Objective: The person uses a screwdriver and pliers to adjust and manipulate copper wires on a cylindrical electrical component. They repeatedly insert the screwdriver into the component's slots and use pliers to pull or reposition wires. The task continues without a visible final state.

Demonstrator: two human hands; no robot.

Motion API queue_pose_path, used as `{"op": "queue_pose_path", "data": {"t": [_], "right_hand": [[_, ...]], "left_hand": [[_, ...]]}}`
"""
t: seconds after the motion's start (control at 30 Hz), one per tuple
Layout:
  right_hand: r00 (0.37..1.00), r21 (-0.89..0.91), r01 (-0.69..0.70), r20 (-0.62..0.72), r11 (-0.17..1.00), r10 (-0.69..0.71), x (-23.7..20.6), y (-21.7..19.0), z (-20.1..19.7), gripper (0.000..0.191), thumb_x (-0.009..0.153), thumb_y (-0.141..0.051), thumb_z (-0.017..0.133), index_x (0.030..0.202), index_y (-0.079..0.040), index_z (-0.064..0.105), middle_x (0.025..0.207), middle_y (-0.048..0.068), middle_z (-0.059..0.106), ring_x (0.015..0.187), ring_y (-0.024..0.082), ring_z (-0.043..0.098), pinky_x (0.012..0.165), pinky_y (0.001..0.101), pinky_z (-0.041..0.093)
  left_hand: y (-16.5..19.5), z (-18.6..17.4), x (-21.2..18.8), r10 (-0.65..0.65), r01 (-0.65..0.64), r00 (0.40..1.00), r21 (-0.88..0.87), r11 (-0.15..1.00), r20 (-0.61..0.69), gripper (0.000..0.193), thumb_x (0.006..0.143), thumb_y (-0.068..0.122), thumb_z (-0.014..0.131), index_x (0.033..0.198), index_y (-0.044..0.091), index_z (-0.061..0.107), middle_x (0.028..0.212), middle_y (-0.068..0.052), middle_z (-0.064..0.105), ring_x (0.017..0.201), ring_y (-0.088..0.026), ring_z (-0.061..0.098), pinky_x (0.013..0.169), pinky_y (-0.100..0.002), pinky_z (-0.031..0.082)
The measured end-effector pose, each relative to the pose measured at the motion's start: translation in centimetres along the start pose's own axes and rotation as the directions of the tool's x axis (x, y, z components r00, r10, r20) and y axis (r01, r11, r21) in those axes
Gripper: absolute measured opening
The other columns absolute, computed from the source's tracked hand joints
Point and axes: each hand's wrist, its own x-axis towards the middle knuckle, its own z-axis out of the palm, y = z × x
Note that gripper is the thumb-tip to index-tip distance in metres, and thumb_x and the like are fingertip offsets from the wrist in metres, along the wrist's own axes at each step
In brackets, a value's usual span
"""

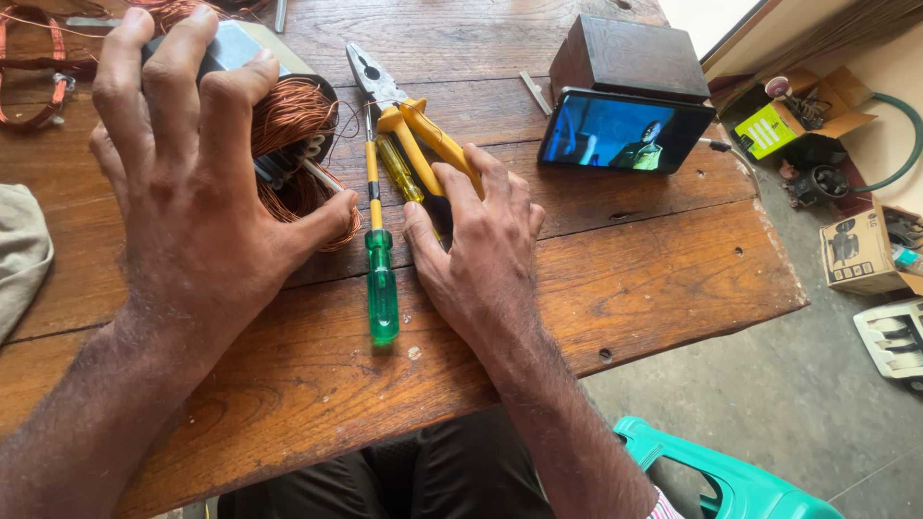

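Note:
My left hand (187, 183) grips a motor stator (288, 144) wound with copper wire, fingers over its grey metal top and thumb against the coil on the wooden table (654, 269). My right hand (481, 250) rests on the table to the right of it, fingers touching the yellow handles of a pair of pliers (413, 120). A green-handled screwdriver (380, 279) lies between my two hands, its tip toward the coil. A smaller yellow screwdriver (396, 168) lies beside the pliers, partly under them.
A phone (620, 133) with a lit screen leans on a dark wooden block (630, 56) at the table's far right. Loose copper wire (38, 67) lies far left, grey cloth (19, 255) at the left edge. Boxes (860, 252) and parts sit on the floor; a teal plastic stool (731, 481) stands near.

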Motion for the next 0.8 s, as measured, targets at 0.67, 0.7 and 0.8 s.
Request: {"op": "queue_pose_path", "data": {"t": [0.67, 0.7, 0.8], "right_hand": [[1.0, -0.019, 0.006, -0.003, 1.0, -0.006, -0.13, 0.06, 0.02, 0.047, 0.095, -0.033, 0.071, 0.132, -0.004, 0.066, 0.144, 0.019, 0.051, 0.134, 0.037, 0.045, 0.108, 0.0546, 0.035], [1.0, -0.016, 0.003, -0.002, 1.0, -0.003, -0.13, 0.03, 0.0, 0.047, 0.095, -0.032, 0.071, 0.132, -0.004, 0.066, 0.144, 0.019, 0.051, 0.134, 0.037, 0.045, 0.108, 0.0547, 0.035], [1.0, -0.01, 0.005, -0.009, 1.0, -0.005, -0.14, -0.09, -0.06, 0.045, 0.094, -0.031, 0.072, 0.13, -0.004, 0.067, 0.144, 0.018, 0.052, 0.134, 0.037, 0.045, 0.108, 0.0551, 0.035]], "left_hand": [[0.32, -0.29, 0.24, 0.004, -0.005, 1.0, -0.023, 1.0, -0.018, 0.096, 0.079, 0.053, 0.099, 0.146, 0.015, 0.041, 0.159, -0.013, 0.03, 0.157, -0.035, 0.019, 0.117, -0.076, 0.037], [0.35, -0.28, 0.31, 0.003, -0.004, 1.0, -0.025, 1.0, -0.021, 0.096, 0.079, 0.053, 0.099, 0.145, 0.015, 0.041, 0.161, -0.013, 0.03, 0.156, -0.035, 0.019, 0.116, -0.076, 0.037], [0.48, -0.3, 0.43, -0.002, 0.001, 1.0, -0.034, 0.999, -0.025, 0.1, 0.076, 0.054, 0.1, 0.149, 0.016, 0.042, 0.16, -0.013, 0.031, 0.156, -0.034, 0.019, 0.116, -0.076, 0.036]]}}
